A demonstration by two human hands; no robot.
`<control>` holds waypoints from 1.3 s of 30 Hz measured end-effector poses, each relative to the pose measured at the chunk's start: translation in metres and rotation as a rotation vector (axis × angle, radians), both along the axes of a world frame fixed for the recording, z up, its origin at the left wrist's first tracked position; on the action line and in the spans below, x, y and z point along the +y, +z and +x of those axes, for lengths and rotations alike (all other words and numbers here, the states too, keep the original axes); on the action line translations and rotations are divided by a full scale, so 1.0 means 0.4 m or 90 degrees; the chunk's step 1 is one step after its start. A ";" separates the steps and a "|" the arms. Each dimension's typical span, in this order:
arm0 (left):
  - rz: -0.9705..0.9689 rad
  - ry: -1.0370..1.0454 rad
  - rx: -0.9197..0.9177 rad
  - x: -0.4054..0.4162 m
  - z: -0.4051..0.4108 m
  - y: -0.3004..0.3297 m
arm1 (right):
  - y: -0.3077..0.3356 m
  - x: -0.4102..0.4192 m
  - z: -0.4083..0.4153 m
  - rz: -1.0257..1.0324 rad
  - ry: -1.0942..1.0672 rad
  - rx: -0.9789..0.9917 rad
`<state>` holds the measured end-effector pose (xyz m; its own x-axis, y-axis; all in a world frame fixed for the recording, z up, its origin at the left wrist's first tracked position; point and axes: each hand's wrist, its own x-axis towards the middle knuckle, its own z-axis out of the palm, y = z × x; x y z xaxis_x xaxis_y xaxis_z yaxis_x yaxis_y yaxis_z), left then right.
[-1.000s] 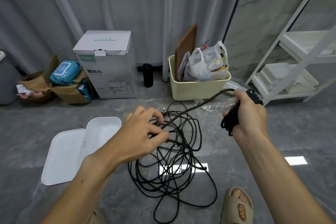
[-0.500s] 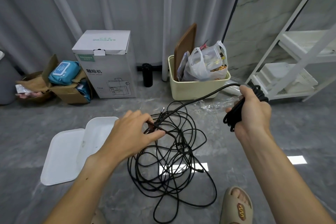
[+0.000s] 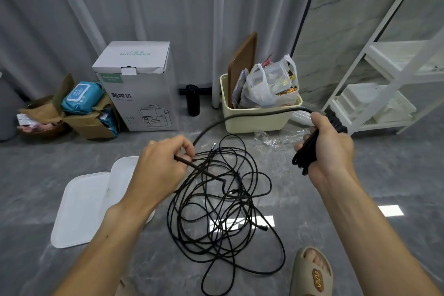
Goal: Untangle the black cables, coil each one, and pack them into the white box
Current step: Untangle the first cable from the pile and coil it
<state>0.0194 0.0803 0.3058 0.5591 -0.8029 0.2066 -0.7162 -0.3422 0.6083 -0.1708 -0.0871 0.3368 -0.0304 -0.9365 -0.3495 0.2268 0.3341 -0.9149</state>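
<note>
Since a second ago the right hand [image 3: 329,146] has lifted up and to the right, drawing the thick cable [image 3: 242,116] tauter, and the left hand [image 3: 163,163] has slid along it. Right hand grip: fingers wrapped round a small coiled bundle [image 3: 310,149] of black cable. Left hand grip: thumb and fingers pinch the same thick cable just above the tangled pile [image 3: 223,204]. The pile lies on the grey floor [image 3: 360,223] between the arms, white box [image 3: 81,206] just left of it, open and partly hidden by the left forearm. Cables likely light, limp, a bit springy; thin ones should snag in loops, so best taken near a plug end [image 3: 213,145] and fed out slowly. Count: one thick cable in hand, thin cables too tangled to count, one white box with two shallow halves, one sandalled foot [image 3: 312,271].
</note>
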 end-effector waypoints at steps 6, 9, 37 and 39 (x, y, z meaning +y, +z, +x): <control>-0.302 0.066 -0.097 -0.013 -0.015 0.021 | -0.009 0.008 0.007 0.043 0.104 0.009; -0.345 0.088 -0.061 -0.019 -0.027 0.026 | -0.010 0.022 0.020 0.049 0.142 -0.009; -0.373 0.033 0.513 -0.108 -0.087 0.035 | 0.005 0.120 0.088 0.105 0.423 0.024; -0.391 0.004 0.567 -0.108 -0.093 0.044 | 0.005 0.121 0.088 0.094 0.443 0.024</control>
<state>-0.0180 0.0369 0.3234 0.7111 -0.6972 0.0912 0.0680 0.1973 0.9780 -0.1355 -0.0389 0.3387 0.5423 -0.6866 -0.4842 -0.1148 0.5104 -0.8523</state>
